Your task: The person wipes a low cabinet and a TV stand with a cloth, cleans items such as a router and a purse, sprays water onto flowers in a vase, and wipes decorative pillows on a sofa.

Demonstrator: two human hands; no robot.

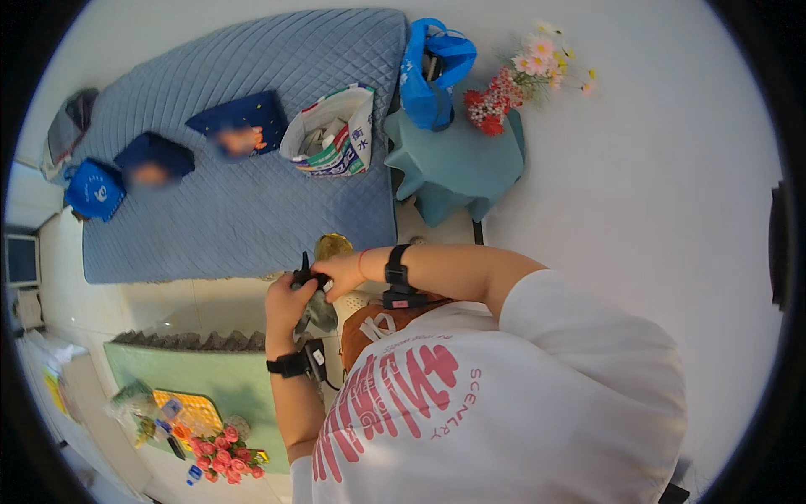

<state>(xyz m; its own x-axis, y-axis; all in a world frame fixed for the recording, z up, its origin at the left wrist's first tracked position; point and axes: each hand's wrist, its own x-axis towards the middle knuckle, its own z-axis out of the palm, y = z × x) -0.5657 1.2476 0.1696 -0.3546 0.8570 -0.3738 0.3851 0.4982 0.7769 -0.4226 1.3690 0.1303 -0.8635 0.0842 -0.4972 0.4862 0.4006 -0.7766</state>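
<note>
My left hand (284,307) and my right hand (340,272) meet in front of my body. Between their fingers is a small black object (304,271) with a narrow tip pointing away; its exact kind is hard to make out. Both hands grip it. Just below them shows a grey, rounded item (320,312), and I cannot tell whether it is joined to the black part. A translucent yellow, rounded vessel (334,244) appears beyond my right hand, partly covered by it. Black straps with small devices circle both my wrists.
Ahead stands a sofa with a blue quilted cover (252,208), bearing cushions (271,120), a patterned bag (340,154) and a blue bag (96,189). A cloth-covered side table (459,164) holds another blue bag (428,94) and flowers (494,104). Left is a green-topped table (245,384) with roses (223,457).
</note>
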